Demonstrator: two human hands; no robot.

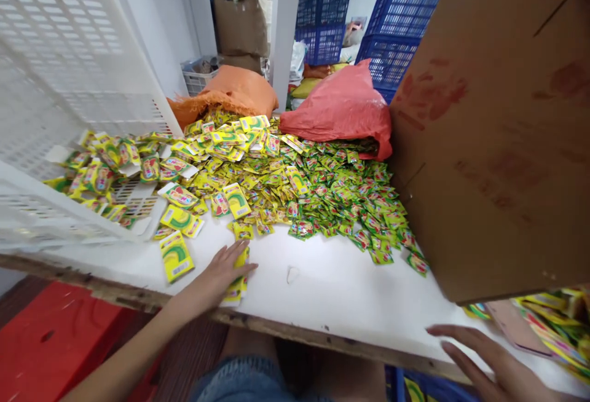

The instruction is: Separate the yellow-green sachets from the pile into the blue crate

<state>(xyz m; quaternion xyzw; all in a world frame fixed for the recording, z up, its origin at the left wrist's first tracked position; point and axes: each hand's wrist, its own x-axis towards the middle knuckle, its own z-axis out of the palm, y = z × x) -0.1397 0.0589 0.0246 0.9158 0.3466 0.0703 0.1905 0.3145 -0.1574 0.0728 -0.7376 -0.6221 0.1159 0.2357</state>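
The left hand (224, 268) is lying flat on the white counter (332, 291), its grip spread and pressing a small stack of yellow sachets (237, 285) near the front edge. The right hand (488, 362) is hovering open-fingered at four o'clock, holding nothing, below a tilted cardboard box (498, 131). The big sachet pile (295, 187) is lying at twelve o'clock.

Packing storeroom: stacked blue crates (322, 18), sachet heap (295, 187), sacks (341, 107).

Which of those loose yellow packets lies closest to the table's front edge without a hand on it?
The yellow packet just left of the left hand. It lies alone on the bare white table, apart from the big pile, and nothing touches it.
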